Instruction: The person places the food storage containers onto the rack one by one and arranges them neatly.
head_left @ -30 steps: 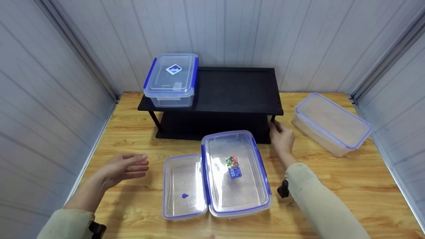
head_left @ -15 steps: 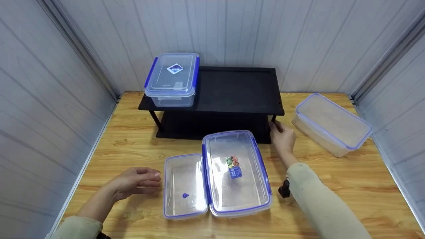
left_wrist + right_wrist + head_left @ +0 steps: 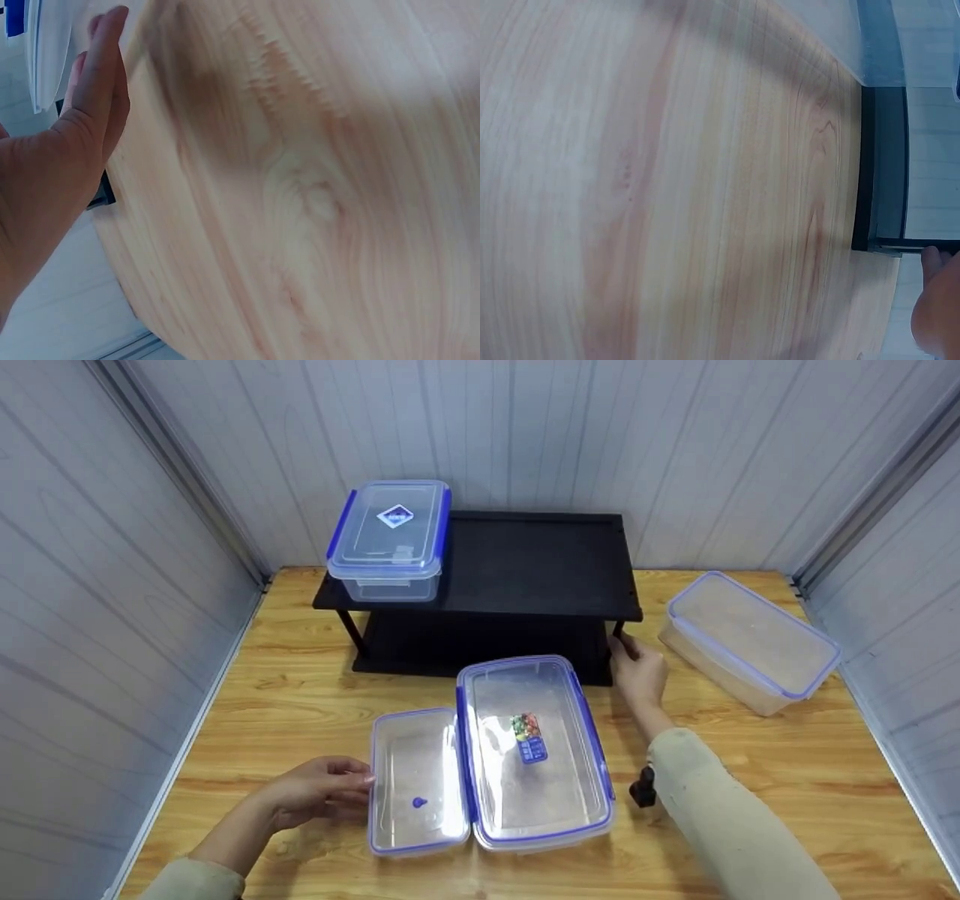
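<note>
My right hand (image 3: pixel 639 669) grips the right front post of a black two-tier rack (image 3: pixel 540 562). In the right wrist view its fingertips meet that post, and the rest of the hand is mostly out of frame. My left hand (image 3: pixel 315 795) is at the left side of a clear, blue-rimmed food container (image 3: pixel 412 765), its fingertips at the rim, fingers loosely bent and not wrapped round it. Against that container's right side leans a larger clear container (image 3: pixel 555 787) with blue side clips and a fruit label. The left wrist view shows the left hand (image 3: pixel 82 112) side-on.
A lidded clear container (image 3: pixel 394 536) with blue clips stands on the rack's upper left. Another clear container (image 3: pixel 750 637) sits at the right of the wooden table (image 3: pixel 315 697). Grey panel walls enclose the back and both sides.
My left hand has moved right and nearer the front, reaching the smaller container's left rim. The right hand has stayed on the post, and the containers have not moved.
</note>
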`<state>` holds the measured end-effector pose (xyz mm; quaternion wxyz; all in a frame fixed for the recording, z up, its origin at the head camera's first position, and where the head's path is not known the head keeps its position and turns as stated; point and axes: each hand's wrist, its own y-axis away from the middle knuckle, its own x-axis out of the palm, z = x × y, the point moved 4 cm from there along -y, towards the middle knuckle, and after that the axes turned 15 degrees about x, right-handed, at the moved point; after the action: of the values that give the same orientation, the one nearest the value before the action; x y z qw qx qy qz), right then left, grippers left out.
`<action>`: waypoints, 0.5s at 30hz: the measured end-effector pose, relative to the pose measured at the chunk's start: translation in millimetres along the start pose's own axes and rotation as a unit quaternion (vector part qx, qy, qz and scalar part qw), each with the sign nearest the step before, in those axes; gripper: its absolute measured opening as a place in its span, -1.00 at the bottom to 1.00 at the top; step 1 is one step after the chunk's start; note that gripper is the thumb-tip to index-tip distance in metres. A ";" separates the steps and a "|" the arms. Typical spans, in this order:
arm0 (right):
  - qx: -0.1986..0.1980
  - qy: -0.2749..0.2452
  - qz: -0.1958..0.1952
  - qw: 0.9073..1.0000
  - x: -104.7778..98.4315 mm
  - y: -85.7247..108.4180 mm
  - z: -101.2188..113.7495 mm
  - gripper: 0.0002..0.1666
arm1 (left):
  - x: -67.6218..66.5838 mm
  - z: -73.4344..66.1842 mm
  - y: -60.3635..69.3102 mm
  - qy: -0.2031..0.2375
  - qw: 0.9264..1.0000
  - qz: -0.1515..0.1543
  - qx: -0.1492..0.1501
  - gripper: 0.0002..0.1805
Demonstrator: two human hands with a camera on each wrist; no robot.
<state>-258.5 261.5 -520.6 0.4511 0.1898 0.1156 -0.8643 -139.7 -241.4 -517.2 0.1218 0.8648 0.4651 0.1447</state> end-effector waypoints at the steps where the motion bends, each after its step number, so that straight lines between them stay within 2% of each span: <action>1: -0.001 0.000 -0.001 1.000 -0.1 0.1 0.2 -0.75 | 0.9 1.2 -0.5 0.001 1.000 0.000 -0.002 -0.54; 4: -0.001 0.000 0.000 1.000 0.0 0.4 0.1 -0.76 | 3.3 4.6 -1.8 0.001 1.000 -0.003 -0.006 -0.59; 11: 0.030 0.004 0.008 1.000 1.3 0.7 -1.3 -0.69 | 7.5 11.0 -2.6 0.004 1.000 -0.015 -0.003 -0.65; 15: 0.025 0.002 0.004 1.000 1.1 1.0 -1.3 -0.70 | 8.4 14.2 -4.1 0.012 1.000 -0.020 -0.004 -0.71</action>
<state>-258.0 260.6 -522.3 0.4496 0.2036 0.0943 -0.8646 -133.3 -233.3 -530.7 0.1225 0.8529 0.4836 0.1539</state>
